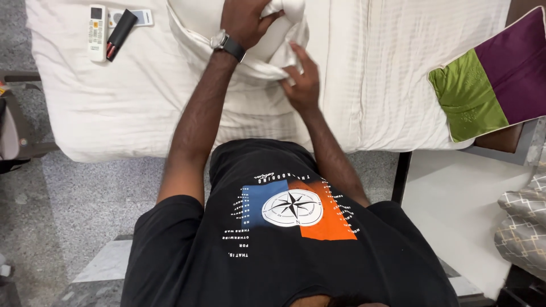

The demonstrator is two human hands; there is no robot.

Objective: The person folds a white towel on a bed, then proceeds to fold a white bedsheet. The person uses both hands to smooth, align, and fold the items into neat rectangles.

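Bare bed (131,108) left of hands, remotes (98,32) at corner

Black printed tee (284,239); wristwatch (227,44), apparently steel-cased.

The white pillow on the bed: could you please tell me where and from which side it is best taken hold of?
Probably at the near open end of the white pillow, coming from the bed's front edge: the left hand and right hand already bunch loose cloth there, which gives a firm grip.

Left hand (245,21) grips white pillowcase (267,42) on bed (375,74); right hand (301,85) pinches its lower edge w/ fingers.
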